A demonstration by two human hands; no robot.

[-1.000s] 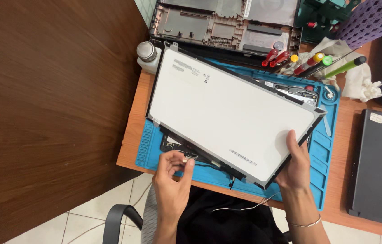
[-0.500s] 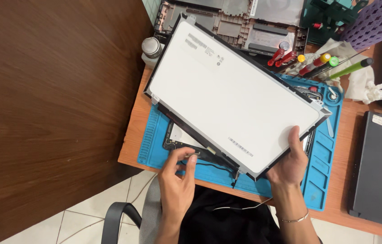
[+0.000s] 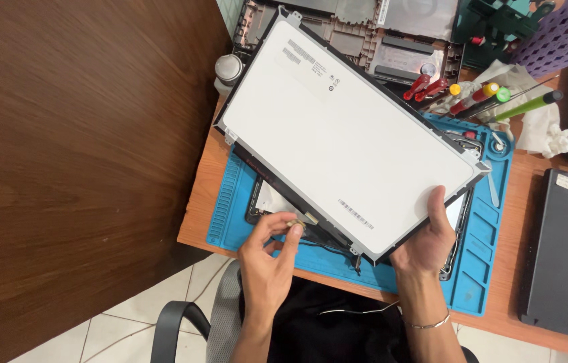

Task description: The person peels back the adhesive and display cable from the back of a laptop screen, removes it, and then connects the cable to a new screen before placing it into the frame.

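A bare laptop screen panel (image 3: 344, 134), white back side up, is tilted above the blue work mat (image 3: 230, 208). My right hand (image 3: 428, 238) grips the panel's near edge and holds it raised. Just under the panel's lower left edge, my left hand (image 3: 267, 259) pinches a small connector on a thin black cable (image 3: 300, 223). Beneath the panel lies the black display lid (image 3: 260, 202), mostly hidden.
An opened laptop base (image 3: 391, 40) sits at the back. Several screwdrivers (image 3: 472, 97) and a white cloth (image 3: 542, 128) lie at the right rear, beside a purple basket (image 3: 562, 33). A dark closed laptop (image 3: 566, 255) rests at right. A small jar (image 3: 229, 67) stands left of the panel.
The panel has been lifted and tipped up further toward the camera. My left hand has shifted right and closed its fingertips on the cable connector under the panel's edge.
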